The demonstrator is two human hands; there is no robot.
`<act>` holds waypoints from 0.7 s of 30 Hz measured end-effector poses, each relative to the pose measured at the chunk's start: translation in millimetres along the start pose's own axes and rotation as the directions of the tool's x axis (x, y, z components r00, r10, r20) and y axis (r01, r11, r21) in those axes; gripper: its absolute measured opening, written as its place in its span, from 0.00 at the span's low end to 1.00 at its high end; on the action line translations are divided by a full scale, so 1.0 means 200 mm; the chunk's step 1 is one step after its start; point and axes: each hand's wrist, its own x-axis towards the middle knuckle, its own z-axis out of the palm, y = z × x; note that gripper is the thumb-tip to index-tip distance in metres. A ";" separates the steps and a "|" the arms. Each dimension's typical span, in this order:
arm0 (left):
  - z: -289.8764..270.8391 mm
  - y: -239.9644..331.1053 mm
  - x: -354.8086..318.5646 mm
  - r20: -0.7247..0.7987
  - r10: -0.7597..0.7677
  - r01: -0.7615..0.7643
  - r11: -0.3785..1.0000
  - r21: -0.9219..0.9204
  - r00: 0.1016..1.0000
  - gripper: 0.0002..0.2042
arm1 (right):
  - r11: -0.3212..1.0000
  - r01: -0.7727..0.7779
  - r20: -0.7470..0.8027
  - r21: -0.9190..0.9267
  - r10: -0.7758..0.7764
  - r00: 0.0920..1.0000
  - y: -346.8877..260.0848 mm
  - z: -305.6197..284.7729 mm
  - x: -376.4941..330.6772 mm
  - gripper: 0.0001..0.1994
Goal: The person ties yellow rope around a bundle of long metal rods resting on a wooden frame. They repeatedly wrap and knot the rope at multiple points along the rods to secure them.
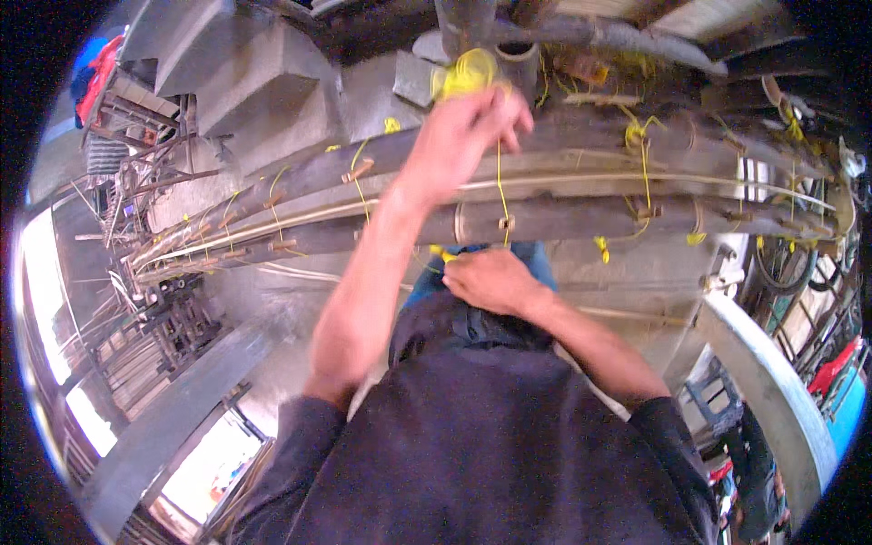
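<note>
My left hand (468, 136) reaches over the far dark pole (554, 132), its fingers curled and blurred by motion. A loose coil of yellow cord (468, 74) shows just beyond its knuckles and seems held in it, though the grip is partly hidden. Close to my waist, my right hand (495, 282) is closed, with a bit of yellow cord (442, 253) coming out by its thumb side. Between the hands runs the near dark pole (572, 218). A pale thin strip (590, 180) stretches lengthwise between the two poles. Yellow cord ties (646, 173) cross from pole to pole.
Concrete steps (241, 100) rise at the far left. Grey beams (173, 427) stand on both sides. A bicycle wheel (786, 263) and a blue crate (713, 400) are at the right. Stacked wooden frames (145, 354) crowd the left.
</note>
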 end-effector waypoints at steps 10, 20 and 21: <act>-0.61 -0.56 0.34 0.064 -0.180 0.106 0.794 0.598 0.982 0.22 | 0.988 -0.074 -0.033 0.138 0.079 0.996 -0.31 -0.19 -0.19 0.28; -0.96 -0.40 -0.66 0.101 -0.029 -0.032 0.835 0.550 0.994 0.15 | 0.899 -0.433 -0.350 0.066 0.427 0.834 -0.70 -0.01 0.40 0.07; -0.89 -0.52 -0.75 0.029 0.180 -0.160 0.776 0.610 0.983 0.13 | 0.891 -0.443 -0.236 -0.103 0.410 0.881 -0.85 -0.29 0.50 0.04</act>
